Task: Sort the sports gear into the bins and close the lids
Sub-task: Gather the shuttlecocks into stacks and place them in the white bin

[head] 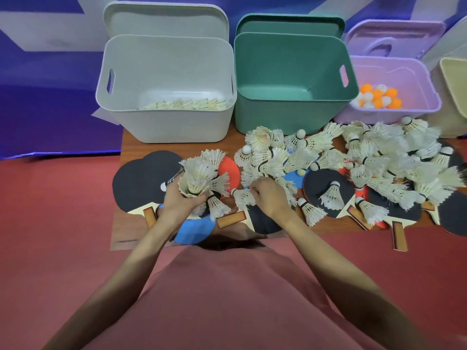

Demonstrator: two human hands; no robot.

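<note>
Nearest, the person's two bare forearms reach out over a reddish garment to the wooden surface point(131, 231). The left hand point(177, 200) has its grip curled tight around a bunch of shuttlecocks point(199, 173) stacked and fanned together, feathers pointing up and away. Just beside it, the right hand point(265, 195) pinches a single shuttlecock point(243, 197) by its feathers, the grip narrow, with the cork end pointing toward the left hand.

Under and around both hands lie table tennis paddles point(141, 180), black, red and blue faces overlapping, some handles pointing toward the person. One black paddle point(326, 188) to the right carries a lone shuttlecock on its face. Beyond and to the right, a dense heap of loose shuttlecocks point(379, 157) covers more paddles, spreading to the surface's right edge.

Farther back stand three open bins in a row. The grey bin point(164, 127) on the left has a shallow layer of shuttlecocks at its bottom. The green bin point(285, 117), touching it, shows only its bare floor. The purple bin point(379, 117) on the right holds orange and white balls point(379, 97). Each bin's lid stands upright behind it: grey lid point(166, 21), green lid point(290, 25), purple lid point(394, 39). A cream container point(454, 79) shows at the far right edge.
</note>
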